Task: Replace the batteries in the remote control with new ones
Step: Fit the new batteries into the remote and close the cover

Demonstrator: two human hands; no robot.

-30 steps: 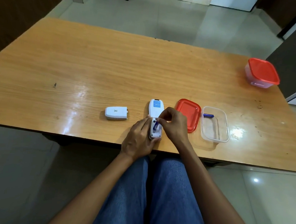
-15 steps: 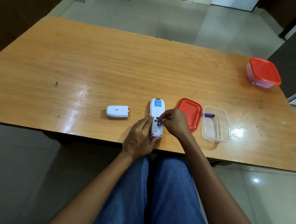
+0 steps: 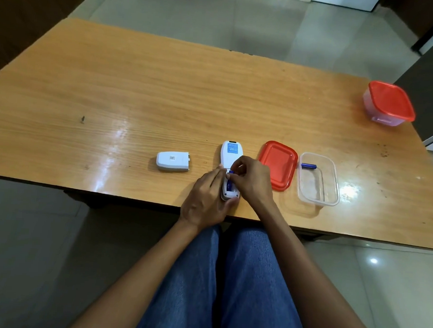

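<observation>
White remote (image 3: 232, 152), battery (image 3: 229, 182), table edge (image 3: 133, 184) (near)

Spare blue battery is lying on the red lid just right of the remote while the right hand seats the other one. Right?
Not quite. The head view shows the spare battery inside the clear container, at its far end, not on the red lid, which lies between that container and the remote. The right hand does pinch the other battery at the open compartment.
</observation>
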